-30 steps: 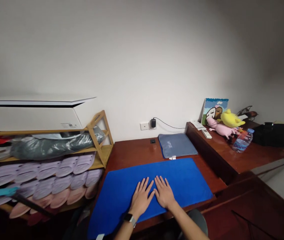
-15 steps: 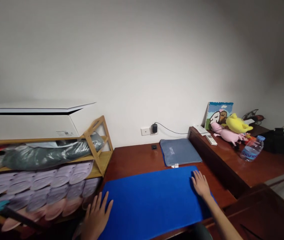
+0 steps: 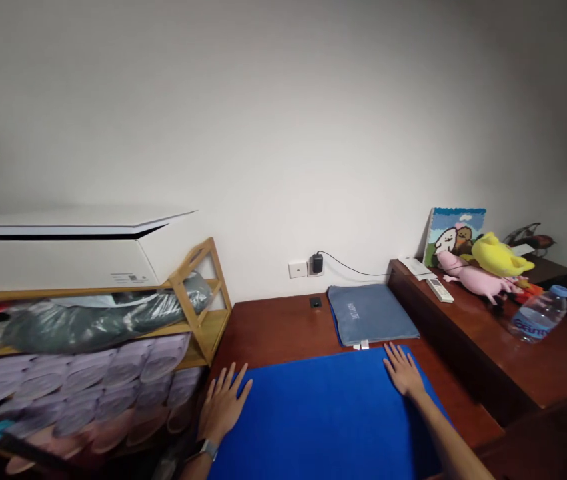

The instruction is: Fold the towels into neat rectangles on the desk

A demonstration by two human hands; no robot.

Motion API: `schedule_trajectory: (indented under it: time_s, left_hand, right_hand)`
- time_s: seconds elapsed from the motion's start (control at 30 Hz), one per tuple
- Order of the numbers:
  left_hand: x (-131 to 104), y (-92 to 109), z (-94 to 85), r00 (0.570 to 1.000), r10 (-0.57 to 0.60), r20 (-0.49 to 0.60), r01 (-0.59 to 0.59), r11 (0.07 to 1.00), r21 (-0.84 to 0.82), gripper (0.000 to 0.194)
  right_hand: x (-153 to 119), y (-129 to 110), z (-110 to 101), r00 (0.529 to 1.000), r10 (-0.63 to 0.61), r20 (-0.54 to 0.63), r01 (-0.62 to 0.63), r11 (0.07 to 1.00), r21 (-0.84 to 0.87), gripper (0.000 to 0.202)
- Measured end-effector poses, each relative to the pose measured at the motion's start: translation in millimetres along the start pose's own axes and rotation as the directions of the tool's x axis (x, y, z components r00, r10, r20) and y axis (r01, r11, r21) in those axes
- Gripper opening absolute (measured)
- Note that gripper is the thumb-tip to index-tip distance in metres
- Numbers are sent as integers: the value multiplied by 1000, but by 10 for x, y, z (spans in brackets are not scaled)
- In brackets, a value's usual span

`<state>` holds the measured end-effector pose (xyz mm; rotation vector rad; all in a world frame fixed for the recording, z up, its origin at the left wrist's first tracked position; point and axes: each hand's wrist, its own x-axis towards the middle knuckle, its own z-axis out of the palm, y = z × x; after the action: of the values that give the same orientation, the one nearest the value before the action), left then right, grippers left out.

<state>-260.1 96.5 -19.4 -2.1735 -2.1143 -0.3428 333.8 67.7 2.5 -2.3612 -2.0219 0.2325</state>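
Lying flat on the brown surface (image 3: 273, 327) in the head view, the blue cloth (image 3: 323, 413) has the left hand (image 3: 224, 403) at its far left corner and the right hand (image 3: 406, 375) by its far right corner, both with fingers spread.

The bright blue cloth (image 3: 318, 413) lies flat and spread out, low in the frame's middle.

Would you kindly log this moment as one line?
blue cloth: spread on wooden desk | left hand: open, at cloth's left edge | right hand: open, at cloth's far right corner | folded grey cloth: behind blue cloth
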Motion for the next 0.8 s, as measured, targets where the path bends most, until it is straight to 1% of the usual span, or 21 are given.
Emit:
schedule_trajectory:
  time_s: [0.07, 0.17, 0.23, 0.3, 0.33, 0.37, 0.4, 0.43, 0.5, 0.53, 0.57, 0.6, 0.63, 0.67, 0.7, 0.73, 0.8]
  left_hand:
    - [-4, 30, -15, 1000, -10, 0, 10, 1000, -1, 69]
    - [12, 55, -60, 999, -41, 27, 41, 999, -8, 69]
    - [33, 57, -90, 998, -56, 40, 57, 998, -13, 69]
    - [56, 143, -121, 999, -30, 21, 31, 999, -26, 70]
    - [63, 252, -137, 1000, 5, -1, -5, 999, -39, 69]
    - [64, 415, -154, 998, 58, -23, -59, 997, -55, 69]
    - [57, 631, -169, 991, 127, -40, -130, 989, -74, 67]
    - [41, 887, -180, 979, 199, -51, -203, 975, -94, 65]
    - [-8, 1433, -184, 935, 354, -29, -354, 923, -152, 61]
    - [-37, 1667, -175, 920, 393, -13, -389, 905, -175, 59]
    - [-64, 1839, -157, 912, 410, 7, -402, 896, -189, 58]
    - [-87, 1928, -134, 912, 409, 24, -397, 897, -196, 58]
    - [-103, 1925, -108, 920, 389, 39, -375, 907, -193, 57]
    - [-112, 1829, -81, 933, 356, 50, -342, 922, -184, 57]
    - [-116, 1651, -55, 948, 313, 56, -300, 939, -168, 58]
    - [-116, 1410, -32, 963, 262, 57, -252, 957, -147, 58]
    - [-120, 842, 3, 988, 147, 47, -142, 985, -93, 62]
  right_hand:
    - [32, 92, -42, 1000, 24, 6, -23, 999, -44, 68]
    - [36, 78, -161, 999, 37, 32, -36, 998, -48, 67]
    - [-6, -23, -257, 998, 52, 47, -51, 998, -21, 67]
    - [-89, -246, -320, 1000, 30, 9, -30, 999, 24, 67]
    - [-144, -416, -326, 1000, -11, -28, 13, 998, 54, 67]
    - [-205, -624, -312, 995, -72, -71, 78, 993, 85, 67]
    - [-268, -859, -278, 984, -145, -107, 158, 981, 117, 67]
    - [-329, -1106, -228, 967, -225, -122, 242, 959, 145, 68]
    - [-428, -1552, -110, 934, -338, -113, 354, 916, 188, 69]
    - [-458, -1707, -56, 922, -375, -97, 387, 900, 201, 70]
    - [-470, -1793, -13, 915, -396, -79, 403, 891, 209, 69]
    - [-465, -1798, 14, 914, -401, -62, 404, 890, 210, 69]
    - [-443, -1720, 24, 919, -391, -46, 391, 897, 206, 69]
    - [-409, -1565, 17, 931, -364, -33, 363, 910, 198, 70]
    - [-366, -1345, -5, 947, -322, -23, 320, 929, 186, 70]
    - [-320, -1080, -38, 965, -260, -12, 258, 951, 170, 70]
    - [-239, -503, -119, 996, -92, 6, 90, 988, 124, 70]
